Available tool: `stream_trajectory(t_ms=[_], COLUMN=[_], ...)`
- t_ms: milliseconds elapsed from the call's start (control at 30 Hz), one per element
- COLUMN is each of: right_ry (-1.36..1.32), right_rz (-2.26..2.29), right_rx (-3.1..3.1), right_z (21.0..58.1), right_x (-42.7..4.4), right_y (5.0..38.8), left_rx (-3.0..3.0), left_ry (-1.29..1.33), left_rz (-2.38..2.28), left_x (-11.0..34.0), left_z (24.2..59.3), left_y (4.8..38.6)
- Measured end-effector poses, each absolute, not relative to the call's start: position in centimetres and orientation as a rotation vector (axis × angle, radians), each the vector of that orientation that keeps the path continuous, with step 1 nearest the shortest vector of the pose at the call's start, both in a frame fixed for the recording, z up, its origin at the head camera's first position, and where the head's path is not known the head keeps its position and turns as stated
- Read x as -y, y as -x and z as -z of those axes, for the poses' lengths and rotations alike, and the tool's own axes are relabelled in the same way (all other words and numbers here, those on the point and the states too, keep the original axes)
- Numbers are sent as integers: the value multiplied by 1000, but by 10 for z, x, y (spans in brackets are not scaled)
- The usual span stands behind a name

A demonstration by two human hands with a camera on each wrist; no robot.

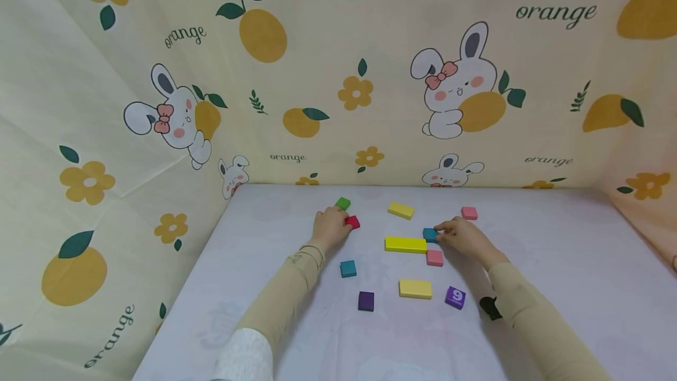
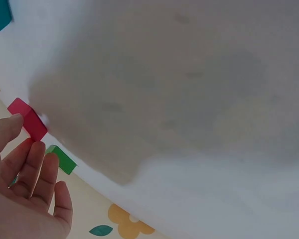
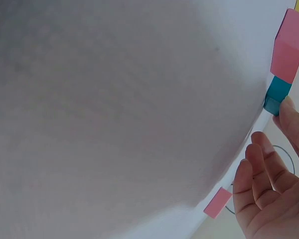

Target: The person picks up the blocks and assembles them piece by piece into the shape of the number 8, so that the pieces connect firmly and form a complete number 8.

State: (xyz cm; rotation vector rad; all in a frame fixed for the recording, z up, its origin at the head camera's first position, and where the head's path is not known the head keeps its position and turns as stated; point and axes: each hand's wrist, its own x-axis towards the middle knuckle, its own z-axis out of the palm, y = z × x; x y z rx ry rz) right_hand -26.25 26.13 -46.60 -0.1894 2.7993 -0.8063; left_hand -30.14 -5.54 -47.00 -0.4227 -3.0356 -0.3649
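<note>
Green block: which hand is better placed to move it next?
Likely the left hand: beside the green block, though touching the red block; the right hand is farther off, touching a teal block.

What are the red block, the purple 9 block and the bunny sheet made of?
The red block looks like smooth painted wood or plastic: flat, evenly colored sides. The purple 9 block seems the same, its white number probably printed on. The bunny sheet is probably thin, dull cloth: creases show.
</note>
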Motion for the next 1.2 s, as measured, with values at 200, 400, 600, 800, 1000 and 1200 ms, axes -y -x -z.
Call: stream_trajectory(t_ms=[200, 400, 600, 800, 1000, 1200], right_ry=[177, 171, 158, 146, 160, 163], right_rz=[802, 807, 810, 816, 814, 809], right_rx=[-2795, -2801, -2798, -2788, -2791, -2798], right_z=[468, 470, 470, 469, 469, 468], right_x=[-261, -261, -261, -260, -260, -260], right_y=[262, 262, 261, 261, 261, 261], left_rx=[3028, 3015, 3011, 3020, 3010, 2988], left_ry=[481, 527, 596, 639, 658, 671], left_rz=[355, 323, 269, 258, 281, 295], left_x=[49, 42, 34, 30, 25, 23], left_z=[471, 470, 470, 474, 474, 477], left_y=[300, 295, 290, 291, 288, 289])
